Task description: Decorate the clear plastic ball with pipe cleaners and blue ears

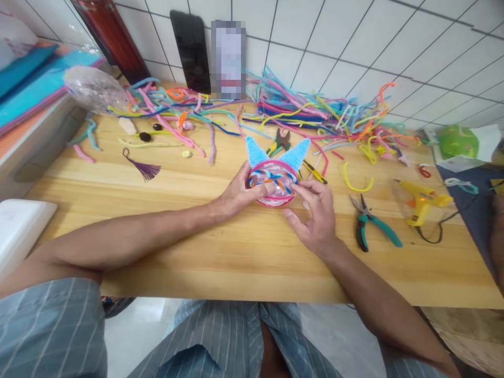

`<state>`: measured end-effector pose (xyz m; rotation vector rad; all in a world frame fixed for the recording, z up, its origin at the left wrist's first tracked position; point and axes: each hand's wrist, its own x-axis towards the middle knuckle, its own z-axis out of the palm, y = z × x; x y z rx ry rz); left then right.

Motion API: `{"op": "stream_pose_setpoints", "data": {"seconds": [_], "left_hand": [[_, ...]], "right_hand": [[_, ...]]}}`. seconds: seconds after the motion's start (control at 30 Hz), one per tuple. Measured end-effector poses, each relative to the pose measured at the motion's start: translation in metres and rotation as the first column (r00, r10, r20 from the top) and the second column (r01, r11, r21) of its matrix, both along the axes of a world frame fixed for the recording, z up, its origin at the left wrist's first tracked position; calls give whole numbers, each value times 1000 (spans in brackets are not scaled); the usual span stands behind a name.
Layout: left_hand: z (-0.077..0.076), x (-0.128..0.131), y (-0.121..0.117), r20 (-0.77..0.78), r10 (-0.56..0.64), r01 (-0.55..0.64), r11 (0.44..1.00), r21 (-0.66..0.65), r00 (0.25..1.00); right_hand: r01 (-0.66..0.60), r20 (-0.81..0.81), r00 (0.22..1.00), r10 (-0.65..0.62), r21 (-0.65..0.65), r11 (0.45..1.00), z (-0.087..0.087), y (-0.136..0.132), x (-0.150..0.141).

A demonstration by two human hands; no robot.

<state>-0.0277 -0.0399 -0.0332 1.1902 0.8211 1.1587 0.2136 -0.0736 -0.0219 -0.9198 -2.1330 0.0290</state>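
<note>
On the light wooden table (189,262), the round, pale, see-through craft piece with a pink rim (280,195) is near the middle, lifted toward the person between the two hands. For good work, I think this piece must be kept steady, because it seems light and may turn under a push. Its two pointed ears of light blue fuzzy stem, the left one (256,153) and the right one (296,154), are better not squeezed, since they could bend. The twisted band of blue, white and orange fuzzy stem (276,181) lies across the front, inside the rim. It would be wise to press it at its ends, softly and evenly, so that the twist does not flatten.

The left hand (238,191) is closed around the left side of the piece: its thumb lies over the front, on the band, and the other fingers are mostly hidden behind. The right hand (315,212) is half open. Its forefinger is bent and seems to touch the right end of the band, near the rim, while its thumb stands apart, lower, and pinches nothing. Whether this fingertip presses or only rests, I cannot tell.
</note>
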Motion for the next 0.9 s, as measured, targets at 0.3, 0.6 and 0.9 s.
{"op": "stream_pose_setpoints", "data": {"seconds": [0.3,0.6,0.9], "left_hand": [[-2,-1,0,11,19,-18,999,-44,1000],[-2,1,-3,-71,66,-68,997,-24,995],[-3,5,-5,-23,35,-35,999,18,999]], "right_hand": [[20,-250,967,-44,-95,995,-14,6,0],[-34,-386,910,-152,-435,900,-25,8,-2],[-87,-436,888,-148,-473,877,-25,13,-1]]}}
